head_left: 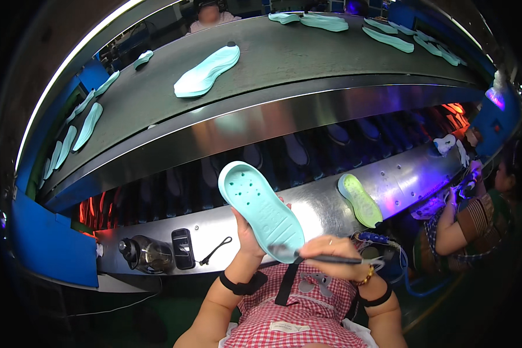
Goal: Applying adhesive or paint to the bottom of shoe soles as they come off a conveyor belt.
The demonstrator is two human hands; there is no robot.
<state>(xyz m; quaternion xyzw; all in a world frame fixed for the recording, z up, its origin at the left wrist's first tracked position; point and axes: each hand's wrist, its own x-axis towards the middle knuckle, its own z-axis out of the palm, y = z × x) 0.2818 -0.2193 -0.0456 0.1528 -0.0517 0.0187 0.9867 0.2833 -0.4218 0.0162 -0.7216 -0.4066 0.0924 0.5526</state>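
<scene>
Head view, the only one, shows a pale turquoise shoe sole (261, 211) held above a metal ledge (403, 188), its hollowed face up and slanting from upper left to lower right. The left hand (248, 235) grasps it from beneath, thumb along the left edge, a few fingertips showing past the right edge. The right hand (332, 249) has its fingers closed around a dark-handled tool (342, 259); the tool's tip is blurred over the sole's near end, and I cannot tell whether it touches.

On the ledge to the right, well apart from the held sole, lies a yellow-green sole (362, 203). At the left stand a dark translucent bottle (148, 254), a black rectangular case (183, 249) just beside it, and a short black cable (216, 250). Beyond, a dark conveyor belt (307, 58) carries more turquoise soles (209, 72). A co-worker (467, 226) sits at the right.
</scene>
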